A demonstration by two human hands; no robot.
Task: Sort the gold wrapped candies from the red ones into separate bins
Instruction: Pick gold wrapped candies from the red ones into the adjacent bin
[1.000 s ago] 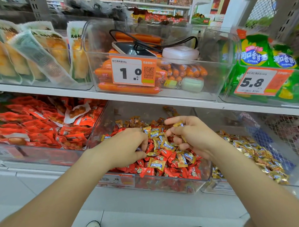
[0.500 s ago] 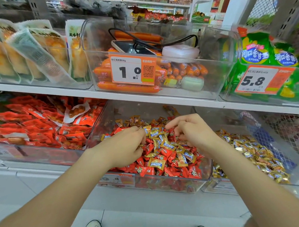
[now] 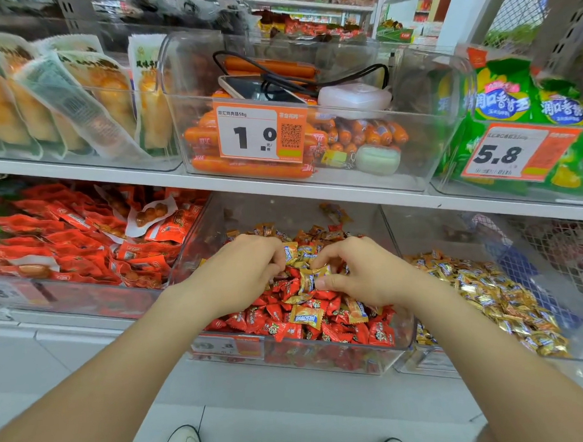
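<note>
Crinkly foil twists, red candies (image 3: 278, 328) mixed with gold ones, lie heaped in the clear plastic middle bin (image 3: 276, 211). The right hand (image 3: 362, 274) keeps a narrow grip, with thumb and curled forefinger pinching a gold candy (image 3: 307, 282) on top of the heap. Just beside it the left hand (image 3: 242, 273) curls into the pile, fingertips buried, so I cannot tell whether its grip holds anything. A shiny gold heap (image 3: 487, 295) fills the clear right bin (image 3: 434, 228).

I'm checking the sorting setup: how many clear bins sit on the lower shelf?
3: the left bin of red snack packs, the middle bin of mixed candies, the right bin of gold candies. More may be hidden beyond the frame's edges.
</note>
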